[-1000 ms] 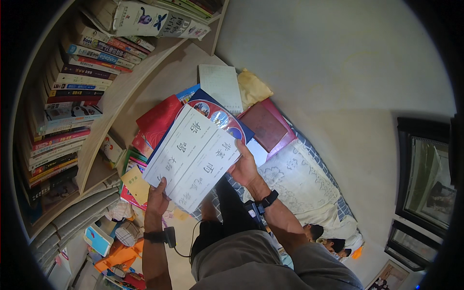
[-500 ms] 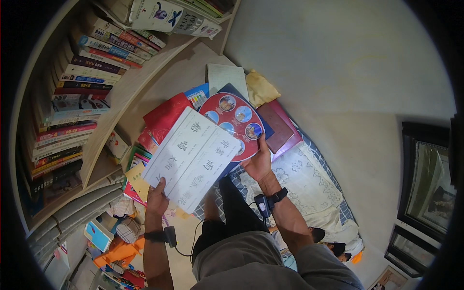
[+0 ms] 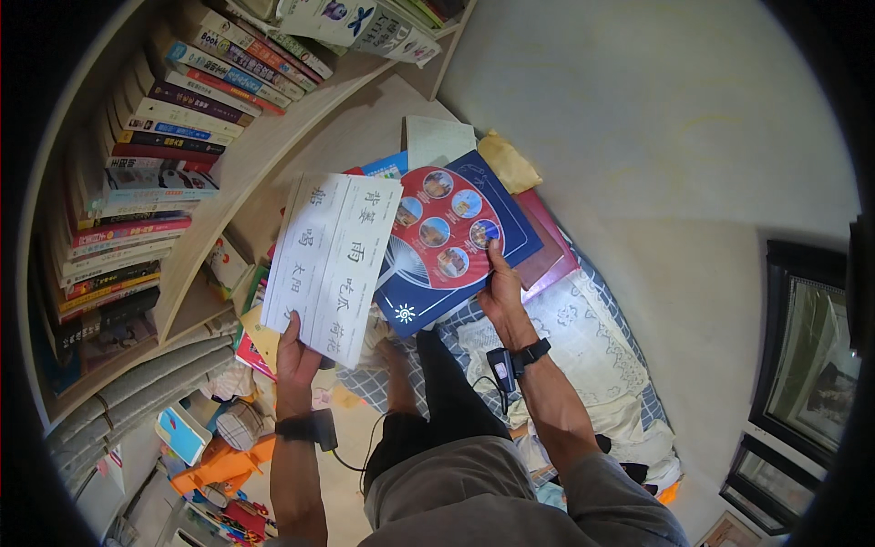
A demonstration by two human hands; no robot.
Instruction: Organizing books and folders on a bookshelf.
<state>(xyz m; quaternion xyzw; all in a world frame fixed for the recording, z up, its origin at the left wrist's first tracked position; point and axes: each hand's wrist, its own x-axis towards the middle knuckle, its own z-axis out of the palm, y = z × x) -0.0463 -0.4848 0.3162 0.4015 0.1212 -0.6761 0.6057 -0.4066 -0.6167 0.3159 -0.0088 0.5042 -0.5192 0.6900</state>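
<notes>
My left hand [image 3: 293, 357] is closed on the lower edge of a white sheet [image 3: 330, 264] with large handwritten characters in ruled columns. In my right hand [image 3: 506, 296] is a red rounded hand fan [image 3: 437, 219] with round photo pictures and pale ribs at its left side; the thumb presses on its right edge. Directly under the fan is a dark blue folder [image 3: 510, 232] with a white sun-like mark. Whether my right fingers also grip the folder is hidden. The sheet's right edge stands close to the fan.
A shelf of upright books [image 3: 182, 128] curves along the left. Behind the fan are a pale board [image 3: 437, 139], a yellowish packet [image 3: 510, 162] and a maroon folder [image 3: 544, 260]. A lace cloth [image 3: 583, 337] covers checked fabric at the right. Dark picture frames [image 3: 807, 346] are at the far right.
The sheet has moved left and turned more upright, away from the fan. The fan has shifted slightly right, and much more of the blue folder shows beneath it.
</notes>
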